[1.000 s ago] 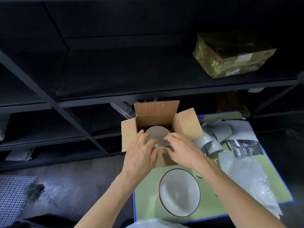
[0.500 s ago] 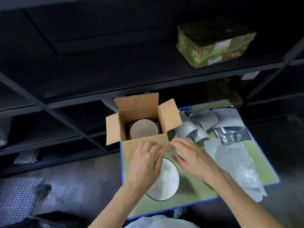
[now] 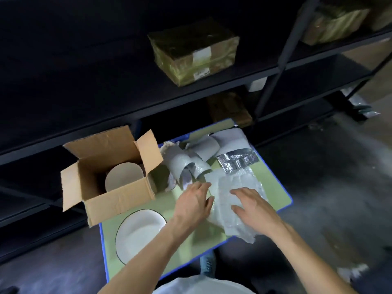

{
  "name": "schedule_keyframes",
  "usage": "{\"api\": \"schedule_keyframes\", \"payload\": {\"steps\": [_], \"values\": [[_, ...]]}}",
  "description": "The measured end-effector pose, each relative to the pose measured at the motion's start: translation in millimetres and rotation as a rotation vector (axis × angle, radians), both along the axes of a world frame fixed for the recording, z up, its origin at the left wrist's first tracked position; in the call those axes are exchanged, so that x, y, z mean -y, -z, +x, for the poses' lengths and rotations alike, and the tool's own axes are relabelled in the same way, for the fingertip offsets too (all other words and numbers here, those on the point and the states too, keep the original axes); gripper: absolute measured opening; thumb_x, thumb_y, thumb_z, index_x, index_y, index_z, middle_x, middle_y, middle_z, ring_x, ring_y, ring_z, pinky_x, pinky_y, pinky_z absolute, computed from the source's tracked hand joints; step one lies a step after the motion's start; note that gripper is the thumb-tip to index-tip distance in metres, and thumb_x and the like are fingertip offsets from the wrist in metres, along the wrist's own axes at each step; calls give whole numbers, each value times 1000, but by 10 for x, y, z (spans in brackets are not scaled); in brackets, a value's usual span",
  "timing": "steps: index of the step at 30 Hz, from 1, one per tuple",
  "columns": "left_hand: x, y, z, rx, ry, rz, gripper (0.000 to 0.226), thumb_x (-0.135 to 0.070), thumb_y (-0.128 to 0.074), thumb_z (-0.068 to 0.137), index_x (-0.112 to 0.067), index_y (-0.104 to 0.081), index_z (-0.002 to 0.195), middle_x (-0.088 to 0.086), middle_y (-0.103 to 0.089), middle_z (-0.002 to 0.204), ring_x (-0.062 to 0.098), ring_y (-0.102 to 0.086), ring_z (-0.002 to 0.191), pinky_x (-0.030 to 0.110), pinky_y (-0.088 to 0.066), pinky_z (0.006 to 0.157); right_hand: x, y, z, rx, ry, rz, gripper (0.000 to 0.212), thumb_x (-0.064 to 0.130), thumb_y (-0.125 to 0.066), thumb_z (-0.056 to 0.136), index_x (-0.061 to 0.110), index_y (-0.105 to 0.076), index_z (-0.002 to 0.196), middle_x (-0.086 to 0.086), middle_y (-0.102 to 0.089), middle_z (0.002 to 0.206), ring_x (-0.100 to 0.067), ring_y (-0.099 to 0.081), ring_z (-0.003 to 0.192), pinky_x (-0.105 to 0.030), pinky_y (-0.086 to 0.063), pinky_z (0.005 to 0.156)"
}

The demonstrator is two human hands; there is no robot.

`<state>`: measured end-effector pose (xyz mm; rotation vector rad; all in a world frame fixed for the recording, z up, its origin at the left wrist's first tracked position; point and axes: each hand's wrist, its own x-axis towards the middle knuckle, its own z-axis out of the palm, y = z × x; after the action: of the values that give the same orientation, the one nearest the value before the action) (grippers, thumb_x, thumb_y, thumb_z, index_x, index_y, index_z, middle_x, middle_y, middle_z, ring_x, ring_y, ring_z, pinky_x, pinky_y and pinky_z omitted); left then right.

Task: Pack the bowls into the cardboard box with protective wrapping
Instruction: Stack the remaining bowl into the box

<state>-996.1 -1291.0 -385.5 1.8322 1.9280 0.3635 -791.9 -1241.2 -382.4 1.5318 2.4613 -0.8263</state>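
Observation:
An open cardboard box [image 3: 118, 200] stands at the left end of a small green table [image 3: 273, 185]. A pale bowl [image 3: 124, 176] stands on edge inside it. A white bowl with a dark rim [image 3: 137, 232] lies on the table in front of the box. To the right lies a sheet of clear bubble wrap [image 3: 229, 187]. My left hand [image 3: 194, 203] lies with straight fingers at the sheet's left edge. My right hand [image 3: 251, 205] rests flat on the sheet, fingers spread.
Grey foam sheets [image 3: 191, 160] and a silver foil piece [image 3: 237, 160] lie at the back of the table. Dark metal shelving rises behind, carrying a taped parcel [image 3: 194, 50]. Grey floor surrounds the table.
Both hands left the box, moved right across the table and came down on the bubble wrap. The view swung right. The bowl stays inside the box.

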Motion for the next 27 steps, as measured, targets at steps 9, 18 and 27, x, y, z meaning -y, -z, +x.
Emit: {"api": "schedule_keyframes", "payload": {"steps": [9, 18, 27], "values": [[-655, 406, 381, -67, -34, -186, 40, -36, -56, 98, -13, -49, 129, 13, -62, 120, 32, -62, 106, 41, -51, 87, -175, 180, 547, 102, 132, -48, 54, 36, -50, 101, 23, -35, 151, 5, -38, 152, -22, -34, 137, -32, -35, 105], [-683, 365, 296, 161, -251, -30, 11, -19, -58, 92, -13, -67, 90, 6, -64, 91, 25, -61, 84, 32, -44, 71, -272, 259, 546, 93, 205, -47, 52, 36, -48, 101, 23, -38, 150, 2, -44, 149, -23, -39, 134, -37, -40, 105], [-344, 27, -126, 399, -440, 42, 8, -22, -59, 92, -28, -60, 86, -10, -67, 72, 10, -63, 68, 33, -48, 62, -487, 70, 200, -103, 225, -55, 57, 52, -56, 95, 19, -46, 141, 3, -58, 131, -20, -53, 120, -35, -45, 94]]}}
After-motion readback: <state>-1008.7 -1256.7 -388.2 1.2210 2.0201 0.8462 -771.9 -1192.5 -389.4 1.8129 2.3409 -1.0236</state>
